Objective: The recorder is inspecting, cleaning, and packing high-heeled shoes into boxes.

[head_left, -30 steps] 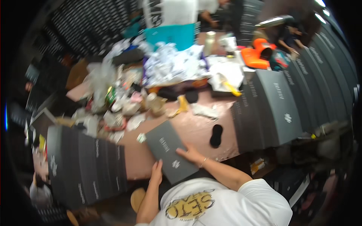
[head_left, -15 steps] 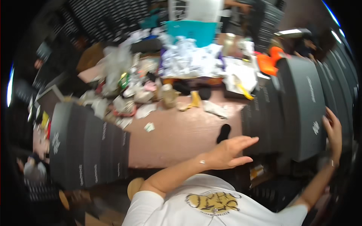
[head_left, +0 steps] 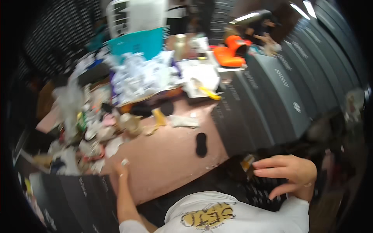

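My left hand [head_left: 120,169] reaches to the right edge of the dark grey boxes [head_left: 74,196] at the near left; its fingers are blurred and partly hidden. A small whitish scrap [head_left: 124,162] lies on the pinkish tabletop [head_left: 163,159] right by that hand. Over at the right, my right hand [head_left: 289,171] hangs in the air in front of the table, fingers apart and holding nothing. Beyond it stands a row of dark grey boxes [head_left: 285,99] along the table's right side. A black insole-shaped piece [head_left: 201,145] rests flat on the tabletop near those boxes.
Crumpled white paper [head_left: 143,75] fills a box at the back, before a teal panel [head_left: 136,42]. An orange tape-dispenser-like object [head_left: 231,54] stands behind the right boxes. A yellow-handled tool [head_left: 209,93] lies on a white box. Clutter and plastic bags [head_left: 70,108] crowd the left.
The view has turned right. My left hand has swung from the middle to the left boxes. My right hand has come off the right boxes and drawn back toward my body.
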A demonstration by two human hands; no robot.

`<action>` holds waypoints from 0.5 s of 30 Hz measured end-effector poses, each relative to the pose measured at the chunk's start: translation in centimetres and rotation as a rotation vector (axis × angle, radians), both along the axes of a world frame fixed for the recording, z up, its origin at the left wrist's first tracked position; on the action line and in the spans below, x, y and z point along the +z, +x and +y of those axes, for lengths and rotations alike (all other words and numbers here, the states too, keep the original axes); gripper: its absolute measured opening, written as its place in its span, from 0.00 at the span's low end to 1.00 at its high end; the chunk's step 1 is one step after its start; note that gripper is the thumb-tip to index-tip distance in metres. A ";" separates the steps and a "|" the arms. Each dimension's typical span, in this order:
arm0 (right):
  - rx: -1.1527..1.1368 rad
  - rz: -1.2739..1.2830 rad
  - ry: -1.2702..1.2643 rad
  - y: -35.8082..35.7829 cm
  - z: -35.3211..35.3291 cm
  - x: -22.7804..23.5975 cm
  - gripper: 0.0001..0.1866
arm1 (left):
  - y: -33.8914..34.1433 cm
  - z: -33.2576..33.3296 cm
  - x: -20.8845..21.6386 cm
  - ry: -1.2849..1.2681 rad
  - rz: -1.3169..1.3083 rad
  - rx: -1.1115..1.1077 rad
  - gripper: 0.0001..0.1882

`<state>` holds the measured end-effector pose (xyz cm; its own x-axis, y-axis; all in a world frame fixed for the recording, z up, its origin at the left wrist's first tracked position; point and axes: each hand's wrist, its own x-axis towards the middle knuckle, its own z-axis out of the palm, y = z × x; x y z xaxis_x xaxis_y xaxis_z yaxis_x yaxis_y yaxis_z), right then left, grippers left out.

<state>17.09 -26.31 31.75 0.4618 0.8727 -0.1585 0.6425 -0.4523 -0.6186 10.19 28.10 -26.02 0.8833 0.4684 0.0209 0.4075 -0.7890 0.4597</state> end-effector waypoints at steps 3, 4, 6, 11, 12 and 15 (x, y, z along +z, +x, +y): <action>-0.149 -0.017 0.110 -0.4 -2.1 0.8 0.34 | 0.2 1.9 -3.1 -0.363 0.102 0.204 0.16; -0.248 -0.056 0.172 -0.5 -3.2 1.1 0.34 | 0.3 0.3 -1.3 -0.123 0.056 0.114 0.15; -0.625 -0.263 0.311 -0.9 -5.7 1.7 0.26 | 0.7 -2.4 4.2 -0.085 0.073 0.087 0.14; -1.075 -0.773 -0.146 0.3 -13.0 0.8 0.23 | 3.2 -6.8 14.7 0.179 0.265 -0.166 0.10; -1.131 -0.679 -0.271 0.3 -14.3 0.2 0.24 | 4.5 -8.3 17.8 0.170 0.392 -0.171 0.09; -1.166 -0.684 -0.109 1.3 -16.4 -2.5 0.26 | 7.6 -14.3 25.6 0.392 -0.259 -0.528 0.08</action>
